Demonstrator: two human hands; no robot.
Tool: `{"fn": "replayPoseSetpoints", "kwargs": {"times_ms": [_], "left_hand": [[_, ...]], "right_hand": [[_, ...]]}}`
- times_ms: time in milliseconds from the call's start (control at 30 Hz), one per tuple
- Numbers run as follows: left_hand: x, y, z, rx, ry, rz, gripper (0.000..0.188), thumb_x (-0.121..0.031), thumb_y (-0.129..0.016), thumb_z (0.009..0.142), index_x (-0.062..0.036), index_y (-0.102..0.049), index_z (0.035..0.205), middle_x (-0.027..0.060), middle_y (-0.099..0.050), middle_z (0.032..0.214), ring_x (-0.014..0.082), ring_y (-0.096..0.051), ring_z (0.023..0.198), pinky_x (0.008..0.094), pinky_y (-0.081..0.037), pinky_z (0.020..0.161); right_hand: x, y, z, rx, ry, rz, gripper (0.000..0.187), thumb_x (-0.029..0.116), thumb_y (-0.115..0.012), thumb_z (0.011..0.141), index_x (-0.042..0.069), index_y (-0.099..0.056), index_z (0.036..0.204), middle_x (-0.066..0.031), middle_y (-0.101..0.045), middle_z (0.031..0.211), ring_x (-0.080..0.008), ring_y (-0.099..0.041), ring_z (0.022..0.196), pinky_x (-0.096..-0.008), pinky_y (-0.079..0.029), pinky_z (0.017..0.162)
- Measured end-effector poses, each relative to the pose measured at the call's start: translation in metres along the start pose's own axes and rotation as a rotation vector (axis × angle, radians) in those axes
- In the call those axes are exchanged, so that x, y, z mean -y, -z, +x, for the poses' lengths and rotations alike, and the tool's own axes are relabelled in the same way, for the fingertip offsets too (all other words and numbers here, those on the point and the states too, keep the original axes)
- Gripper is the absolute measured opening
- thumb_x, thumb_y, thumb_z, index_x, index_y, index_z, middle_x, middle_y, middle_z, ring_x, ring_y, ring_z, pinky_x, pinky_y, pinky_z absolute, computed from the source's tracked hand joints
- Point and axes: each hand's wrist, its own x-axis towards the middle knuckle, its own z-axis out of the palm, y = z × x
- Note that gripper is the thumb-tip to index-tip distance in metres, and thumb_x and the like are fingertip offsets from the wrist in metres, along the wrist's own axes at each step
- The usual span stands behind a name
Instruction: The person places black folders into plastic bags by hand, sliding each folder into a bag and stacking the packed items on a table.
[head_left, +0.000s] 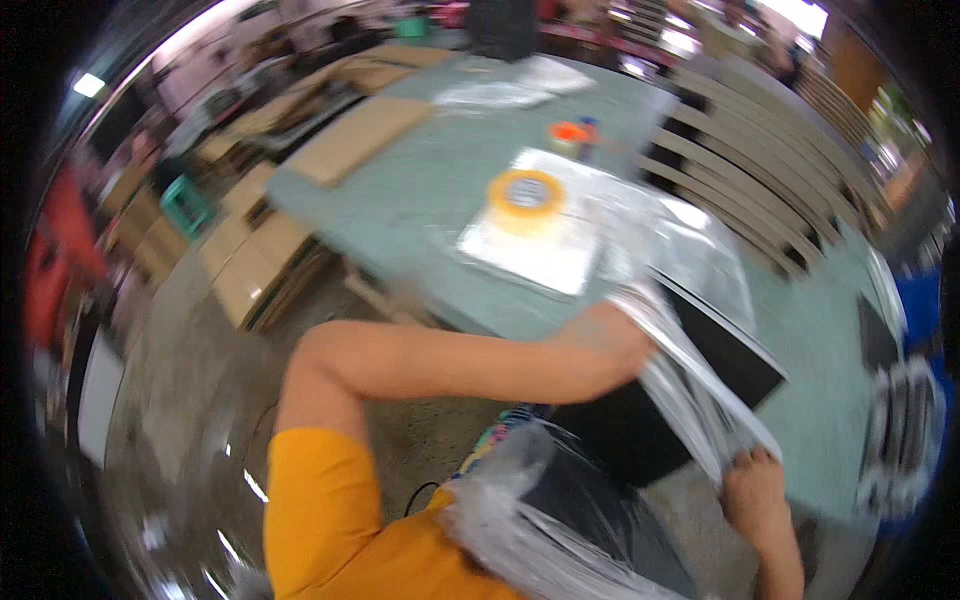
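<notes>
A flat black panel (620, 430) with a pale edge lies tilted across the table's near edge in front of me. Gathered clear plastic film (693, 390) stretches diagonally over it, pulled between my hands. My left hand (615, 338) grips the film's upper end; its fingers are mostly hidden. Lower down to the right, my right hand (755, 490) is closed in a fist around the other end. More loose plastic film (540, 545) hangs over my body and lap. The panel's middle is covered by the film.
On the green table (400, 205) are a yellow tape roll (525, 193), a stack of clear plastic sheets (540, 262), an orange item (567, 132) and stacked grey-brown strips (745, 160). Flattened cardboard (365, 138) lies at the table's left edge. Cardboard boxes (255, 262) stand on the floor left.
</notes>
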Motion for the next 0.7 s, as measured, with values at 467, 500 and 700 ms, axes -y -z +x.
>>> {"fn": "replayPoseSetpoints", "kwargs": {"times_ms": [467, 500, 700], "left_hand": [[0.064, -0.011, 0.006, -0.416, 0.588, -0.109, 0.046, 0.004, -0.053, 0.064, -0.0071, -0.047, 0.109, 0.0180, -0.048, 0.103, 0.0288, -0.053, 0.083, 0.0362, -0.045, 0.070], [0.059, -0.021, 0.007, -0.299, 0.555, -0.153, 0.052, 0.004, -0.053, 0.064, -0.0093, -0.045, 0.114, 0.0180, -0.046, 0.107, 0.0294, -0.052, 0.085, 0.0365, -0.045, 0.072], [0.041, -0.035, -0.001, -0.151, 0.260, -0.018, 0.064, 0.013, -0.048, 0.062, -0.0176, -0.047, 0.118, 0.0141, -0.040, 0.117, 0.0273, -0.050, 0.093, 0.0358, -0.043, 0.078]], "right_hand": [[-0.029, -0.019, 0.036, -0.851, -0.451, 0.653, 0.052, -0.011, -0.046, 0.062, 0.010, -0.052, 0.109, -0.0116, -0.054, 0.100, -0.0264, -0.053, 0.089, -0.0305, -0.045, 0.071], [-0.038, -0.025, 0.043, -0.929, -0.492, 0.520, 0.059, -0.015, -0.043, 0.059, 0.010, -0.051, 0.112, -0.0119, -0.052, 0.105, -0.0253, -0.051, 0.093, -0.0291, -0.045, 0.072], [-0.047, -0.050, 0.036, -0.897, -0.451, 0.520, 0.068, -0.023, -0.038, 0.056, 0.011, -0.052, 0.114, -0.0123, -0.046, 0.110, -0.0250, -0.048, 0.100, -0.0286, -0.042, 0.078]]}}
